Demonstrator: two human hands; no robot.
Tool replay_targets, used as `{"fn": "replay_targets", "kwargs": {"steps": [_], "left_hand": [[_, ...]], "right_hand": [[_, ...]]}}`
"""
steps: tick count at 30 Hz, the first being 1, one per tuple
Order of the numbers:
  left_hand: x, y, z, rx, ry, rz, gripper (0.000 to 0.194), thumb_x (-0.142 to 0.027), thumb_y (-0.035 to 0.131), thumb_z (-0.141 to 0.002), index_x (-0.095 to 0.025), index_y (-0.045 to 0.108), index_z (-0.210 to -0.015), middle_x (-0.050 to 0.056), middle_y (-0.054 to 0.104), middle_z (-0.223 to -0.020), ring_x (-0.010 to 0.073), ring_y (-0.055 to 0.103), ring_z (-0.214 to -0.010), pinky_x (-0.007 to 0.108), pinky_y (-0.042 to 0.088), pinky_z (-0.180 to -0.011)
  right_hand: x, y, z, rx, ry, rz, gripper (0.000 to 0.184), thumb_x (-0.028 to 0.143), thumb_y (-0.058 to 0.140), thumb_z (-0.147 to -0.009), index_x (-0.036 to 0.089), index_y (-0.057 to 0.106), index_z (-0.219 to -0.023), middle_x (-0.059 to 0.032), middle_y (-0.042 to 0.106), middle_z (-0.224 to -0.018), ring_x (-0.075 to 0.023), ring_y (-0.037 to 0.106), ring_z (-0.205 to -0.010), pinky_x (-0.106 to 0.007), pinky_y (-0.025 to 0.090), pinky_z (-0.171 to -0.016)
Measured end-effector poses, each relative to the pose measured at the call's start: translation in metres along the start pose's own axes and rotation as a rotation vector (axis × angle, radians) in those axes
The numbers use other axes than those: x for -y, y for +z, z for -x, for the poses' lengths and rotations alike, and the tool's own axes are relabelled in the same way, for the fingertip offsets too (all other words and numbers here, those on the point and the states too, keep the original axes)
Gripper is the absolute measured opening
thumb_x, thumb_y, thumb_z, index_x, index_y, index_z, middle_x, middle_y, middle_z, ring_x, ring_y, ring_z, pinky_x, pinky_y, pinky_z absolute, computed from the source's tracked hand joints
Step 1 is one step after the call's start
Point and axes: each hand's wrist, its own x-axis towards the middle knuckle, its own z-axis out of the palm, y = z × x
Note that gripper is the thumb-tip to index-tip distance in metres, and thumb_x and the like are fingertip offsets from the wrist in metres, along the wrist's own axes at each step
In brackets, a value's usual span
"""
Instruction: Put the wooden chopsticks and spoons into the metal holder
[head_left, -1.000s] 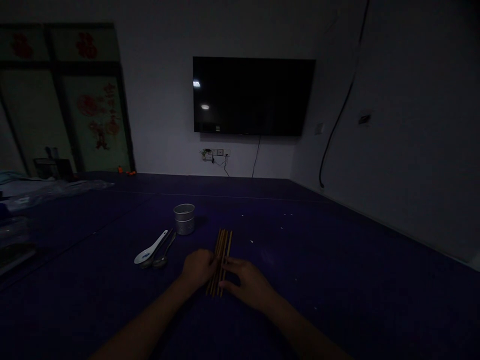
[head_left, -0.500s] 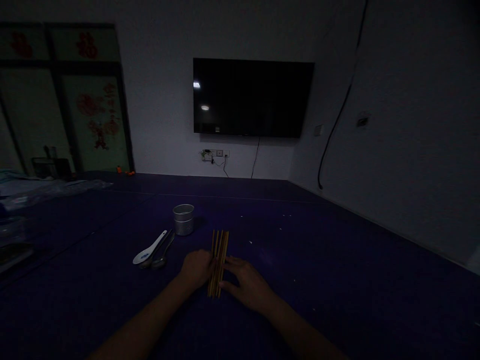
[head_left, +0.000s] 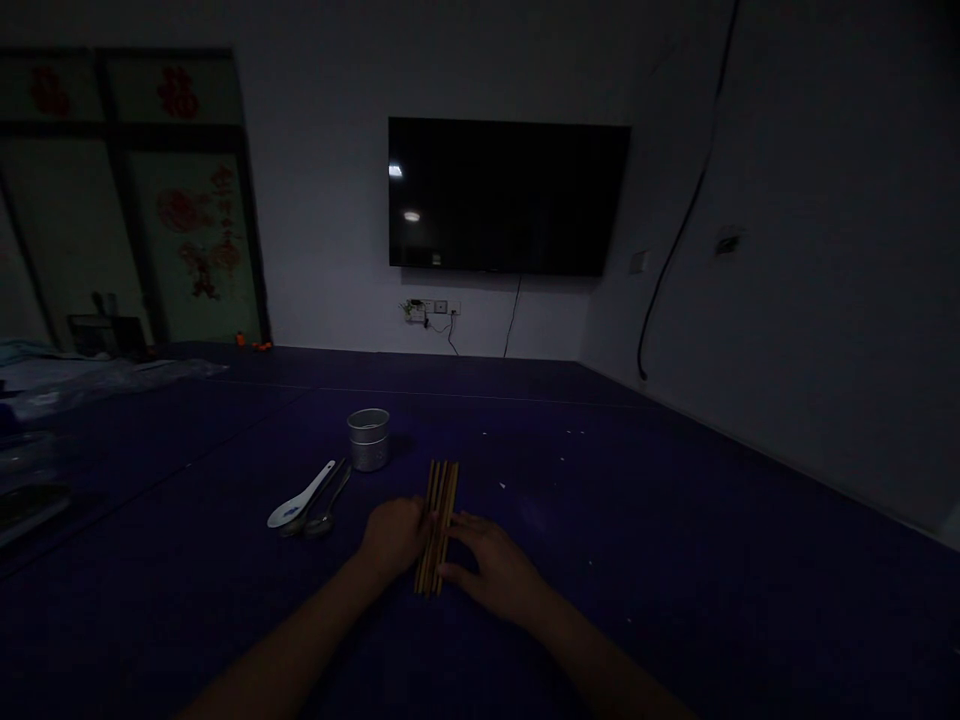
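Several wooden chopsticks (head_left: 440,500) lie side by side in a bundle on the dark blue surface, pointing away from me. My left hand (head_left: 394,540) is closed against their left side, its fingertips partly hidden by the chopsticks. From the right, my right hand (head_left: 493,570) presses on the bundle with thumb and fingers, the thumb lower down and the fingers nearer the middle. Between them, the two hands squeeze the chopsticks together. Left of my left hand lie a white spoon (head_left: 300,497) with a blue mark and two metal spoons (head_left: 328,512). A silver metal cup (head_left: 369,442) stands upright behind them.
The blue surface (head_left: 637,520) carries small white scraps (head_left: 502,485). Clear plastic sheeting (head_left: 120,383) and a dim container (head_left: 30,480) are at the left. A television (head_left: 510,195) hangs on the wall, and a black cable (head_left: 682,225) runs down the right wall.
The chopsticks are pressed a little closer together, the left ones shifting right at their far ends. Both hands stay nearly in place, and the view shifts very slightly.
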Motion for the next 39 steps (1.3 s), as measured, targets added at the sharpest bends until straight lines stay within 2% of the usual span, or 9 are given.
{"fn": "replay_targets", "kwargs": {"steps": [6, 12, 20, 27, 31, 39], "left_hand": [[-0.001, 0.001, 0.0, -0.076, 0.024, -0.027, 0.039, -0.037, 0.03, -0.094, -0.015, 0.062, -0.092, 0.014, 0.068, -0.097, 0.0257, 0.061, -0.095, 0.037, 0.043, -0.081], [0.001, 0.004, -0.002, -0.06, 0.037, 0.012, 0.035, -0.035, 0.032, -0.094, -0.016, 0.062, -0.094, 0.012, 0.067, -0.1, 0.0234, 0.06, -0.096, 0.035, 0.042, -0.082], [0.002, 0.006, -0.003, -0.054, 0.061, 0.062, 0.03, -0.028, 0.033, -0.093, -0.016, 0.06, -0.093, 0.011, 0.066, -0.102, 0.0215, 0.06, -0.095, 0.032, 0.042, -0.08], [0.003, 0.007, -0.004, -0.093, 0.04, 0.093, 0.032, -0.028, 0.032, -0.094, -0.016, 0.055, -0.113, 0.012, 0.062, -0.113, 0.0216, 0.056, -0.104, 0.032, 0.041, -0.086], [0.003, 0.008, -0.004, -0.055, 0.063, 0.055, 0.035, -0.029, 0.03, -0.094, -0.018, 0.058, -0.112, 0.012, 0.063, -0.106, 0.0216, 0.058, -0.097, 0.033, 0.043, -0.082], [0.004, 0.011, -0.005, -0.06, 0.079, 0.064, 0.036, -0.028, 0.03, -0.094, -0.018, 0.06, -0.112, 0.012, 0.063, -0.102, 0.0215, 0.058, -0.095, 0.034, 0.042, -0.082]], "right_hand": [[-0.004, 0.002, 0.002, 0.035, 0.063, 0.037, 0.053, 0.052, 0.054, -0.084, 0.022, 0.052, -0.128, -0.0101, 0.046, -0.14, -0.0295, 0.037, -0.131, -0.052, 0.026, -0.108], [-0.003, 0.0, 0.002, 0.076, 0.093, 0.035, 0.056, 0.054, 0.049, -0.086, 0.024, 0.047, -0.133, -0.0083, 0.043, -0.142, -0.0293, 0.032, -0.134, -0.055, 0.021, -0.109], [0.0, 0.0, 0.001, 0.056, 0.065, 0.046, 0.057, 0.051, 0.051, -0.086, 0.022, 0.045, -0.135, -0.0084, 0.044, -0.142, -0.0282, 0.035, -0.133, -0.052, 0.025, -0.109], [0.002, -0.002, 0.0, 0.059, 0.026, 0.059, 0.056, 0.048, 0.051, -0.087, 0.024, 0.043, -0.137, -0.0086, 0.043, -0.143, -0.0269, 0.037, -0.132, -0.049, 0.027, -0.109], [0.002, -0.002, 0.0, 0.067, 0.038, 0.062, 0.057, 0.047, 0.051, -0.086, 0.022, 0.043, -0.137, -0.0109, 0.042, -0.143, -0.0278, 0.037, -0.131, -0.049, 0.027, -0.108], [0.006, -0.005, 0.001, 0.125, 0.064, 0.053, 0.077, 0.063, 0.059, -0.075, 0.026, 0.04, -0.139, -0.0116, 0.035, -0.147, -0.0321, 0.033, -0.133, -0.053, 0.023, -0.108]]}}
